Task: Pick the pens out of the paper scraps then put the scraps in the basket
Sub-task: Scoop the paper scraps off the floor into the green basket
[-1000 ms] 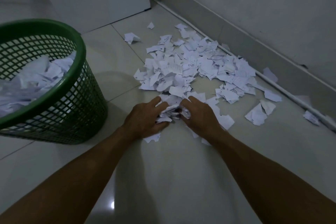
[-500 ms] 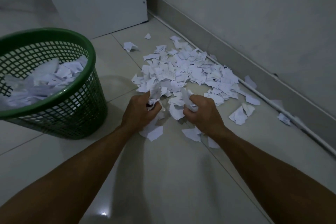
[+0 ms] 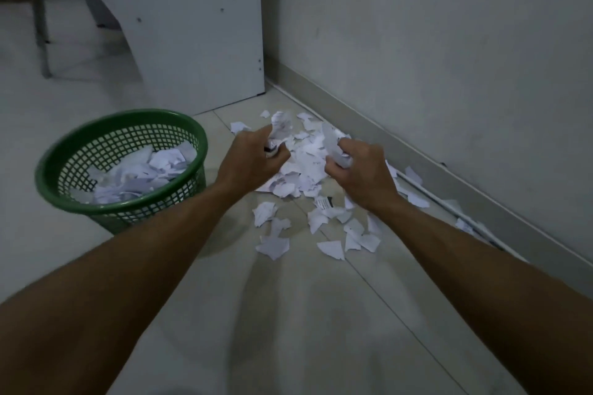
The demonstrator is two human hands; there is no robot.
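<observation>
A heap of white paper scraps (image 3: 306, 167) lies on the tiled floor near the wall. My left hand (image 3: 252, 159) is raised above the heap and grips a bunch of scraps (image 3: 280, 127). My right hand (image 3: 361, 167) is also lifted and grips another bunch (image 3: 332, 141). To the left stands a green mesh basket (image 3: 80, 205) with white scraps inside (image 3: 141, 175). A small dark item (image 3: 330, 200) shows among the loose scraps under my right wrist; I cannot tell what it is. No pen is plainly visible.
A white cabinet panel (image 3: 199, 29) stands behind the basket. The grey wall and its skirting (image 3: 417, 138) run along the right, with a thin white strip (image 3: 449, 205) at its foot. Metal chair legs (image 3: 40, 16) are at the far left. Loose scraps (image 3: 272, 245) dot the floor nearer to me.
Both hands closed on scraps in the heap and rose off the floor with them. The view tilted upward, and a few scraps stayed scattered on the floor below.
</observation>
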